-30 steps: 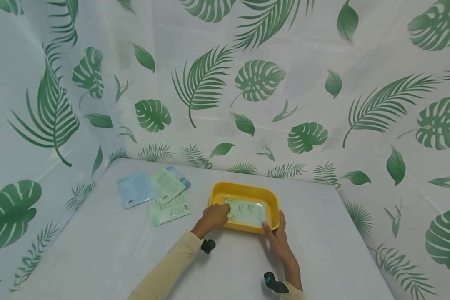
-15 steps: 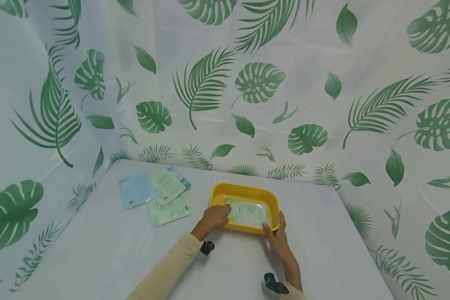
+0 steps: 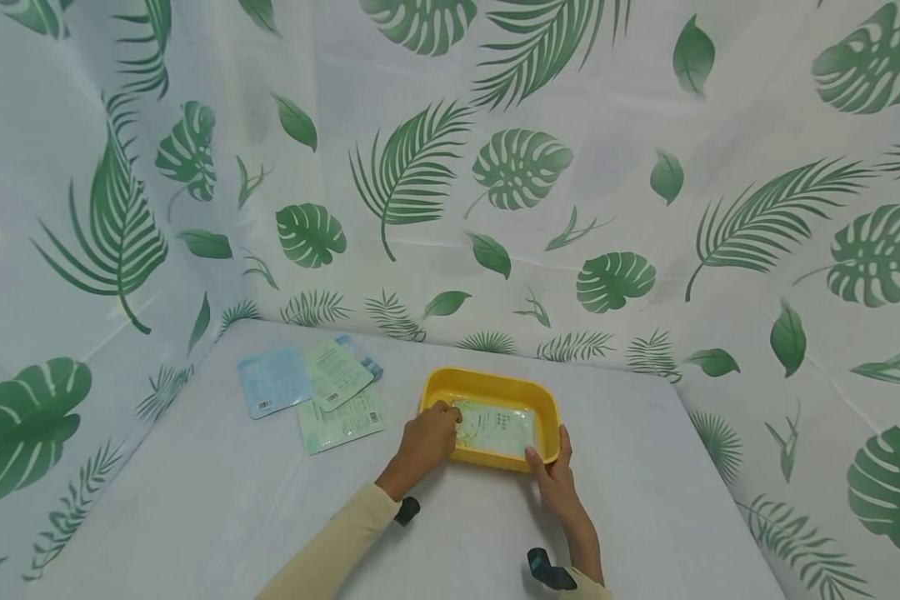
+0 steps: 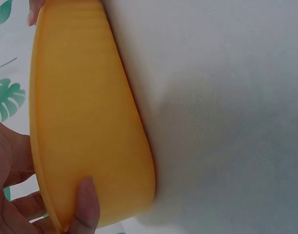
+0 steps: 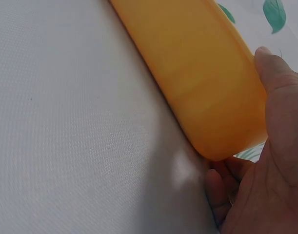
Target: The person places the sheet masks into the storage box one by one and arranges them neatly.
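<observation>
A yellow plastic tray (image 3: 495, 382) with raised walls sits on the white table, and a pale green flat sachet (image 3: 495, 428) lies inside it. My left hand (image 3: 429, 437) grips the tray's left front corner. In the left wrist view its thumb (image 4: 88, 202) lies along the outside wall, with the other fingers over the rim. At the right front corner my right hand (image 3: 557, 487) holds the tray, its thumb at the rim and its fingers around the outer side. The right wrist view shows the tray's side wall (image 5: 197, 83) against that hand.
Left of the tray lies a loose group of flat sachets: a light blue one (image 3: 274, 382), a pale green one (image 3: 337, 372) overlapping another green one (image 3: 342, 425), and a blue one (image 3: 365, 358) partly covered. A leaf-patterned white curtain (image 3: 435, 192) borders the table's back and sides.
My left hand has shifted slightly at the tray's corner, its knuckles rising and its wrist moving a little left. The right hand, tray and sachets stay put.
</observation>
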`<state>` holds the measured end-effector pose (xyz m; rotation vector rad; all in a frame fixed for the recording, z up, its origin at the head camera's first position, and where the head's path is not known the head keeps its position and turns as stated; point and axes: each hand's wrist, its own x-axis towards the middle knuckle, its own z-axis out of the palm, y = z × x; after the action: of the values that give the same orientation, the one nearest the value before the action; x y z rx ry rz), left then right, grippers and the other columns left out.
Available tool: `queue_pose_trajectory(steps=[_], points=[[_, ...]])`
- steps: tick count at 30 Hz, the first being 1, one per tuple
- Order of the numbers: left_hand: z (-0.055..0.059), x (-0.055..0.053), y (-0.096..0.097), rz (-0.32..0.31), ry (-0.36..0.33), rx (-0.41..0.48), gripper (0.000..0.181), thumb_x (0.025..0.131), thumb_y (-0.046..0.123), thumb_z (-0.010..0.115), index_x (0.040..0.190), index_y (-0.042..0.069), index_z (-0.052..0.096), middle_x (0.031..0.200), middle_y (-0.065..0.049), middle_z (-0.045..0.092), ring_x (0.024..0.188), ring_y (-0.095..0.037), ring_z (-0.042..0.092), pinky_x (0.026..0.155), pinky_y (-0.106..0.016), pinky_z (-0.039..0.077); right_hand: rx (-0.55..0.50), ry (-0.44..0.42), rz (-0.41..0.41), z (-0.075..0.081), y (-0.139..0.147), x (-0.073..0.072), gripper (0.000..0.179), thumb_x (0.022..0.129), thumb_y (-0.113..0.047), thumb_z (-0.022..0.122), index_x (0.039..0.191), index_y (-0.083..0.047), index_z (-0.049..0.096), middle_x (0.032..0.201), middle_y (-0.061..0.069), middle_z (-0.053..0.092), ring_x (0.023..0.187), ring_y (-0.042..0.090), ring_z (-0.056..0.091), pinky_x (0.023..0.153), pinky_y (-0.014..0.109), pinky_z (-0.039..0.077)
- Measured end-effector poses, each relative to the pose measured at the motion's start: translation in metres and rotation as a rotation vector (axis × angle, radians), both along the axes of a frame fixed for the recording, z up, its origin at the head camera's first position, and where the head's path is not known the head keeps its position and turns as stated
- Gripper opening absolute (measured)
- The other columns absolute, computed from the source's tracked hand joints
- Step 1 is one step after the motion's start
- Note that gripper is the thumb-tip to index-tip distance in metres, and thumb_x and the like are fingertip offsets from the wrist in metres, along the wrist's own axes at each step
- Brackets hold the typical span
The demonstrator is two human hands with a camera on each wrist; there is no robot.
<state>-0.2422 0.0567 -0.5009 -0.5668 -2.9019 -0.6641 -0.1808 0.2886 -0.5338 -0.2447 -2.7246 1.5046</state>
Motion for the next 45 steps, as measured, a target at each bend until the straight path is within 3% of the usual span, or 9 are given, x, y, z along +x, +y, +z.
queue_pose_trajectory(steps=[3, 6, 11, 15, 22, 27, 36, 41, 45], points=[[0.001, 0.005, -0.005, -0.009, 0.053, 0.058, 0.014, 0.091, 0.011, 0.064, 0.102, 0.014, 0.071, 0.105, -0.002, 0.067, 0.085, -0.016, 0.065, 0.057, -0.028, 0.050, -0.002, 0.003, 0.006, 0.000, -0.001, 0.000, 0.087, 0.101, -0.037, 0.049, 0.154, -0.012, -0.015, 0.160, 0.029, 0.006, 0.147, 0.046, 0.014, 0.118, 0.057, 0.016], [0.002, 0.009, -0.010, -0.022, 0.051, 0.115, 0.013, 0.093, 0.010, 0.061, 0.101, 0.015, 0.071, 0.102, -0.001, 0.066, 0.084, -0.013, 0.063, 0.058, -0.024, 0.048, -0.003, -0.004, 0.005, 0.000, -0.001, 0.001, 0.088, 0.101, -0.039, 0.049, 0.154, -0.013, -0.016, 0.160, 0.029, 0.006, 0.147, 0.046, 0.015, 0.117, 0.057, 0.016], [0.002, 0.015, -0.020, -0.025, 0.034, 0.245, 0.014, 0.092, 0.007, 0.061, 0.099, 0.014, 0.071, 0.103, 0.000, 0.065, 0.090, -0.013, 0.062, 0.070, -0.027, 0.052, 0.000, -0.014, -0.008, 0.001, 0.000, 0.002, 0.088, 0.101, -0.041, 0.049, 0.154, -0.013, -0.016, 0.160, 0.030, 0.008, 0.146, 0.047, 0.015, 0.117, 0.058, 0.016], [-0.001, 0.014, -0.033, -0.021, 0.054, 0.416, 0.016, 0.091, 0.001, 0.061, 0.096, 0.011, 0.072, 0.107, -0.004, 0.064, 0.098, -0.018, 0.063, 0.080, -0.033, 0.054, -0.010, -0.004, -0.003, 0.001, -0.001, 0.001, 0.088, 0.101, -0.040, 0.049, 0.154, -0.012, -0.015, 0.160, 0.029, 0.009, 0.146, 0.047, 0.016, 0.117, 0.057, 0.017], [-0.016, 0.005, -0.076, 0.088, 0.097, 0.667, 0.020, 0.088, -0.005, 0.059, 0.093, 0.012, 0.070, 0.107, -0.007, 0.065, 0.095, -0.021, 0.063, 0.070, -0.027, 0.053, 0.002, 0.000, -0.003, -0.001, -0.002, -0.001, 0.087, 0.101, -0.042, 0.048, 0.154, -0.013, -0.015, 0.159, 0.030, 0.008, 0.146, 0.047, 0.016, 0.117, 0.058, 0.017], [-0.025, 0.001, -0.107, 0.179, 0.112, 0.687, 0.018, 0.091, -0.002, 0.057, 0.094, 0.009, 0.070, 0.102, -0.011, 0.068, 0.093, -0.028, 0.066, 0.078, -0.042, 0.053, 0.007, 0.001, -0.001, -0.002, 0.000, -0.001, 0.087, 0.101, -0.042, 0.048, 0.154, -0.013, -0.015, 0.159, 0.031, 0.010, 0.146, 0.047, 0.018, 0.117, 0.057, 0.017], [-0.037, -0.005, -0.154, 0.330, -0.047, 0.661, 0.016, 0.095, 0.003, 0.054, 0.103, 0.002, 0.068, 0.111, -0.018, 0.068, 0.103, -0.035, 0.065, 0.092, -0.049, 0.049, -0.008, -0.041, -0.005, -0.002, 0.004, 0.000, 0.089, 0.101, -0.046, 0.047, 0.154, -0.017, -0.018, 0.160, 0.028, 0.008, 0.147, 0.045, 0.015, 0.118, 0.057, 0.015], [-0.045, -0.004, -0.179, 0.433, -0.124, 0.629, 0.019, 0.096, 0.004, 0.051, 0.107, 0.000, 0.066, 0.109, -0.020, 0.068, 0.101, -0.033, 0.066, 0.085, -0.043, 0.052, -0.019, -0.045, -0.005, -0.003, 0.004, -0.001, 0.088, 0.101, -0.043, 0.048, 0.154, -0.018, -0.018, 0.161, 0.026, 0.006, 0.148, 0.044, 0.013, 0.118, 0.056, 0.015], [-0.050, -0.004, -0.196, 0.491, -0.193, 0.677, 0.021, 0.098, 0.005, 0.048, 0.110, -0.002, 0.064, 0.105, -0.020, 0.067, 0.093, -0.025, 0.067, 0.072, -0.026, 0.054, -0.017, -0.036, -0.002, -0.003, 0.004, -0.002, 0.088, 0.101, -0.042, 0.047, 0.154, -0.017, -0.018, 0.161, 0.027, 0.008, 0.148, 0.045, 0.015, 0.118, 0.056, 0.015]])
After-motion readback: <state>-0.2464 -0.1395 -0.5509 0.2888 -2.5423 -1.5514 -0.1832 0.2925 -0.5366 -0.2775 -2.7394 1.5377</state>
